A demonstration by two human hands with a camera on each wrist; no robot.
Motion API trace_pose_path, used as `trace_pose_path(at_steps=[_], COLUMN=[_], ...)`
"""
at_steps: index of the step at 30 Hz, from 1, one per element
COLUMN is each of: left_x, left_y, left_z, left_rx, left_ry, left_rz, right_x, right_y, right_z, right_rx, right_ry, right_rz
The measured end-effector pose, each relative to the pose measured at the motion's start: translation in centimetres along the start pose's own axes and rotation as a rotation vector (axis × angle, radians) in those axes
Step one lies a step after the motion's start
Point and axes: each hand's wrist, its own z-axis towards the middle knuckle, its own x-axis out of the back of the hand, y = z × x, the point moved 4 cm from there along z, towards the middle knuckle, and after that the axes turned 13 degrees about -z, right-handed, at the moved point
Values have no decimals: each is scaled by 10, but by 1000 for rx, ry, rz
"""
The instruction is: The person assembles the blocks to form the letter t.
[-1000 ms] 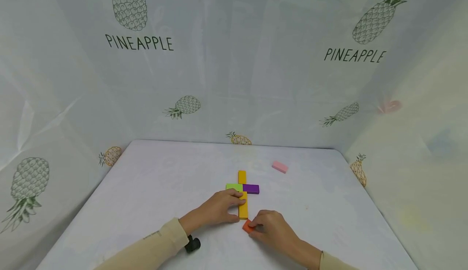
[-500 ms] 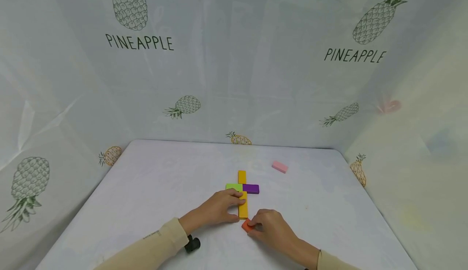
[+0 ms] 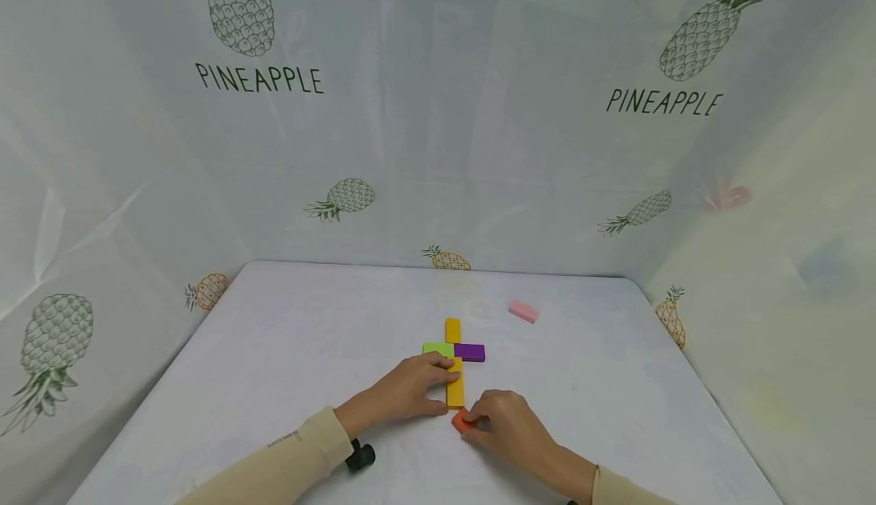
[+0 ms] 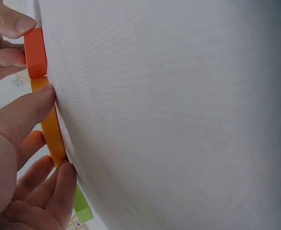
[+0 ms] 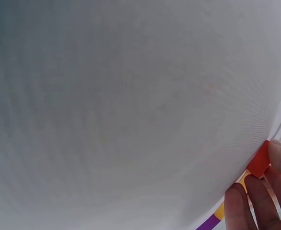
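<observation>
Long flat blocks form a cross on the white table. My left hand (image 3: 407, 389) holds the nearer yellow block (image 3: 455, 396), its thumb by the near end and fingertips toward the far end. With thumb and fingers my right hand (image 3: 513, 425) pinches an orange-red block (image 3: 460, 422), set slantwise at the near end of that yellow block. In the left wrist view the orange-red block (image 4: 36, 53) meets the yellow block (image 4: 54, 134) end to end. Beyond the left fingers, a green block (image 3: 435, 349) and a purple block (image 3: 470, 352) lie crosswise, with another yellow block (image 3: 453, 330) behind them.
A pink block (image 3: 524, 311) lies alone at the back right of the table (image 3: 328, 315). Pineapple-printed sheeting (image 3: 438, 125) stands behind the table and along both sides. A black wrist device (image 3: 360, 457) hangs under the left cuff.
My right hand has slid the orange-red block slightly left and away from me, closer to the yellow block's near end. The left hand has stayed in place.
</observation>
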Motion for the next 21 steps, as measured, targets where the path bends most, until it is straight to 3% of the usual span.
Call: trace_pose_path(at_steps=[21], left_x=[1], left_y=[0], left_z=[-1], left_rx=[1], left_ry=[1], left_rz=[-15], right_x=[1], right_y=[1], right_z=[1], right_rx=[13], right_ry=[-3], right_rz=[15])
